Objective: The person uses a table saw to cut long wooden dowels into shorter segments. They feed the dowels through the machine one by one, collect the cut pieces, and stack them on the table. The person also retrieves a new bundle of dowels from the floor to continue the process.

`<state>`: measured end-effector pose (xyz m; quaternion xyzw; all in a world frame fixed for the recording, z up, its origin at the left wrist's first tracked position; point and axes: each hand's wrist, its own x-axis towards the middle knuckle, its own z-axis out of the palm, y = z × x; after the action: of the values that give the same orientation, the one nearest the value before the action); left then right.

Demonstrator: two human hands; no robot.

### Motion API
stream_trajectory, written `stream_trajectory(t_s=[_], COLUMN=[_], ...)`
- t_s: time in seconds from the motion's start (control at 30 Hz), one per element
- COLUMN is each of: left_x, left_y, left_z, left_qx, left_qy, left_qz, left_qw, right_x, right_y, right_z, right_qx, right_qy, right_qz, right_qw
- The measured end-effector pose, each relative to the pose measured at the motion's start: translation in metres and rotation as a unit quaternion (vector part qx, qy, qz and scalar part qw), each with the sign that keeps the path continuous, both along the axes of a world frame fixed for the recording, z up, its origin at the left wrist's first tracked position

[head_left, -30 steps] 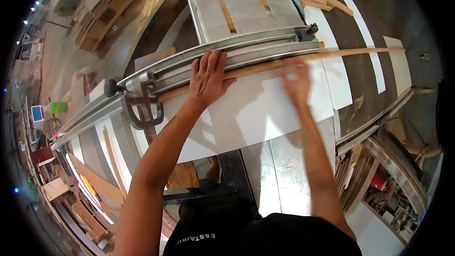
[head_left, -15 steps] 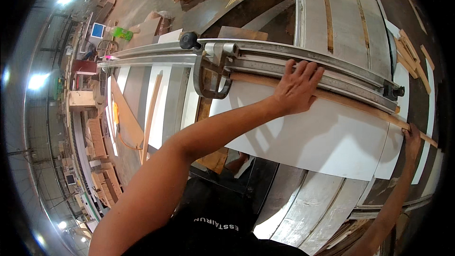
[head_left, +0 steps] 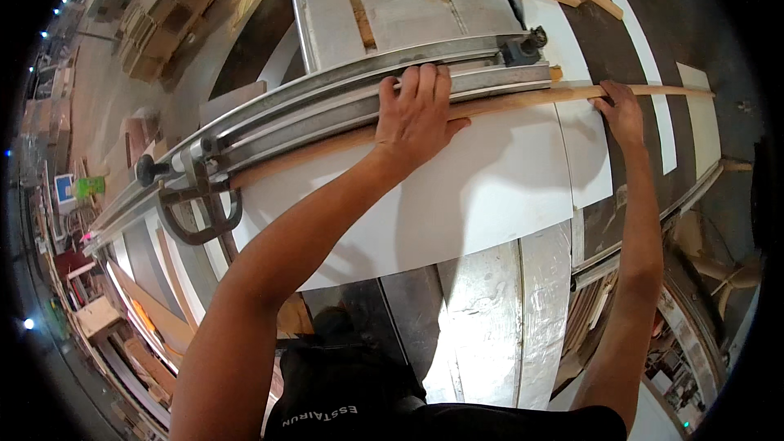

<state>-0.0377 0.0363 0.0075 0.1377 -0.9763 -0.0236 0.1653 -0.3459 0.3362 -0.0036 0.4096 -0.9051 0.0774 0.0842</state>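
One long wooden strip [head_left: 523,101] lies along a metal fence [head_left: 310,111]; left hand [head_left: 415,110], twelve o'clock, spreads across both; right hand [head_left: 625,114], two o'clock, pinches the strip.

Lettering [head_left: 320,416]: one slanting line of pale capitals on wearer's black shirt [head_left: 347,376]. Blue panel [head_left: 64,188], far left: too small to read.

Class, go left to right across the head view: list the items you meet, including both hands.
Green object, black round knob, left hand, black stop block, right hand, pale panel.
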Motion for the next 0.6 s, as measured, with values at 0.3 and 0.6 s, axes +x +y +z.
stream_trajectory(t_s=[0.3,0.6], left_x=[0.0,0.001], left_y=[-0.001,-0.001], left_z=[0.005,0.004], left_qx=[-0.002,0.006], left_qy=[-0.002,0.006], left_qz=[0.001,-0.003], left_qw=[1.0,1.0], right_x=[0.0,0.003], right_y=[0.0,0.001], right_z=[-0.006,-0.008], right_qx=[-0.019,-0.042], right_qy=[-0.015,-0.027], right_qz=[-0.008,0.002], right_qw=[1.0,0.999])
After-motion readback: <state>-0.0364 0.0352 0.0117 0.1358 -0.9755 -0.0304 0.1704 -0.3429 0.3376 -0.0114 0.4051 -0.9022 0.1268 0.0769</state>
